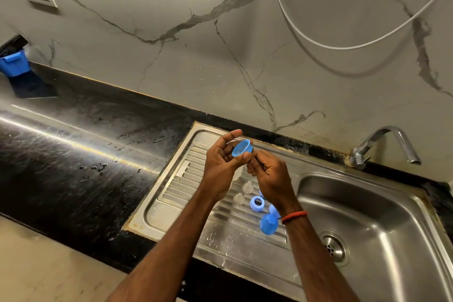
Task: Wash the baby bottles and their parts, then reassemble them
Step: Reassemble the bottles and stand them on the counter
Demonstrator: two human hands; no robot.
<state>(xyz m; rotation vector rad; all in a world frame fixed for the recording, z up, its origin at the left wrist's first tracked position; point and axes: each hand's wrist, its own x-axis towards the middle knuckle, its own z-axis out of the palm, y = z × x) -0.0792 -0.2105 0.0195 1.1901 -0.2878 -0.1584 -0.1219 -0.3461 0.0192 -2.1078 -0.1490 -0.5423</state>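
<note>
counter [73, 154] lying at 9 o'clock of drainboard [171, 186] | basin [382, 206] lying at 3 | tap [387, 147] standing at 12 o'clock of basin | ring [257, 203] sitting on drainboard, nipples [247, 186] at its 10, lid [269, 224] at its 5 | cap [241, 151] sitting in left hand [220, 162] above them

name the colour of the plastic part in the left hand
The plastic part is blue, clearest in head view.
</note>
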